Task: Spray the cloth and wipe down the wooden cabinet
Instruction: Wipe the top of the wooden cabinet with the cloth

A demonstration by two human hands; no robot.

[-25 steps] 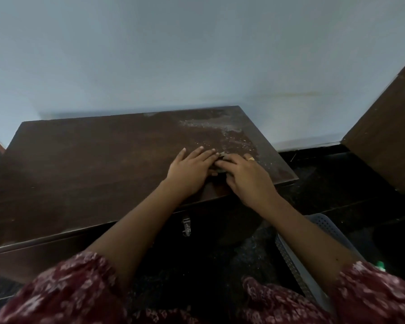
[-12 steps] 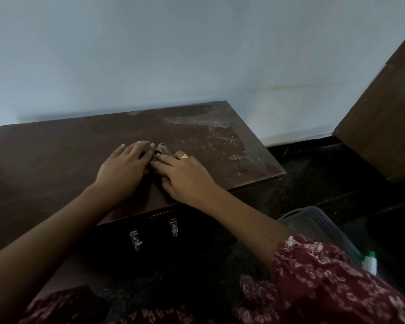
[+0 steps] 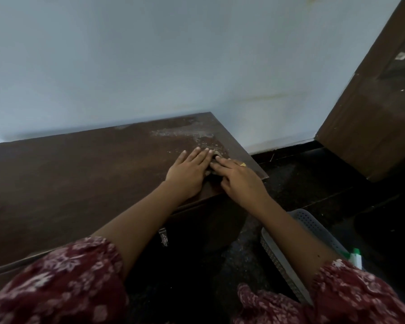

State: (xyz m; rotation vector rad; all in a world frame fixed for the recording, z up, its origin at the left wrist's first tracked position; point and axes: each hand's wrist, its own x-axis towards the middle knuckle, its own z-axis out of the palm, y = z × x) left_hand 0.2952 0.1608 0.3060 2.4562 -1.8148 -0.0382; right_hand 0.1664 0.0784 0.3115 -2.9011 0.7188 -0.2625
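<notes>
Pale blue wall (image 3: 150,61) fills the far half of the view, with a dark wooden cabinet (image 3: 68,174) set against its base and a brown door (image 3: 372,113) leaning in at the right. Black floor (image 3: 313,183) runs between cabinet and door. On the cabinet's top, toward the far right corner, a whitish dusty patch (image 3: 185,134) spreads across the wood. Both hands lie flat near the top's right end, close to its near edge, side by side and touching at the fingertips. Left hand (image 3: 189,171) has its fingers straight and together, pointing away, palm down on the wood. Right hand (image 3: 239,178) angles in toward it, fingers stretched out, with a gold ring (image 3: 243,164) on one finger. Cloth (image 3: 216,155) shows only as a small grey scrap peeking out between and under the fingertips of the two hands, pressed against the top just near the dusty patch; neither hand is curled around it, both simply bear down on it with flattened fingers. Dark red floral sleeves (image 3: 63,284) cover both upper forearms at the near edge. A metal latch (image 3: 163,237) hangs on the cabinet's front below the left forearm. On the floor at the near right sits a grey perforated basket (image 3: 313,228), and just beside the right sleeve a green and white bottle top (image 3: 356,257) pokes up.
</notes>
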